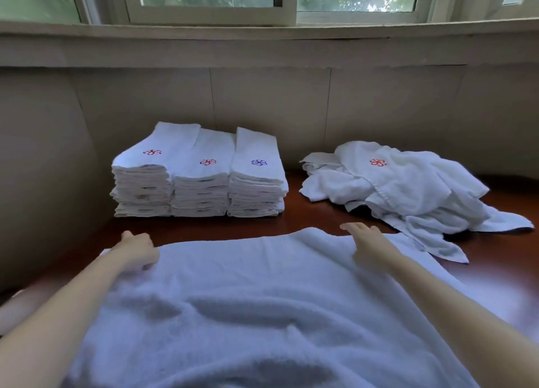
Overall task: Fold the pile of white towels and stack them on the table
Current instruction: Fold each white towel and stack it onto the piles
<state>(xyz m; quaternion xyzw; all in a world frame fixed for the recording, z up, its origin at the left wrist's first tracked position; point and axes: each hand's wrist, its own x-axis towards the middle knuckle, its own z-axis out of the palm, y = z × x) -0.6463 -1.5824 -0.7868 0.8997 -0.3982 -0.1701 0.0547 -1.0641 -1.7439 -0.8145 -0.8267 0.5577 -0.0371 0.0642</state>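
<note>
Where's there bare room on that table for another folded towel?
Bare dark wooden table shows between the folded white towel stacks and the crumpled towel pile, and before the stacks. The spread towel fills the front.

White towels (201,180), red-blue emblems (152,152)

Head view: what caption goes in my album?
Left hand grips, right hand presses a white towel before three folded stacks and an unfolded pile.

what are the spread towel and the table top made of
The spread towel: seemingly cotton terry, white, matte; fuzzy nap and soft creases. The table top: likely varnished wood or veneer, dark reddish brown; its gloss reflects light, but no grain is clear.
</note>
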